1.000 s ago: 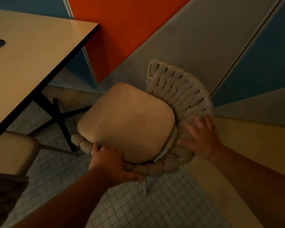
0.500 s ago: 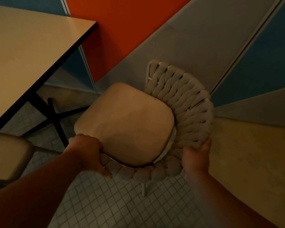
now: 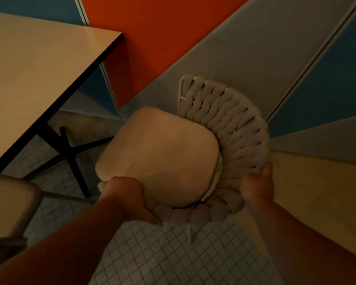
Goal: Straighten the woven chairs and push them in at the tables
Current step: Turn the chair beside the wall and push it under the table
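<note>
Woven chair gripped at its rim by both hands, standing on the tiled floor right of the bench.
Left hand curls round the near-left end of the thick grey braided rim; right hand clasps its near-right curve. The open front of the beige seat cushion points up-left toward the bench corner, apart from it. The backrest wraps the right and near sides.

woven chair askew beside table
</note>
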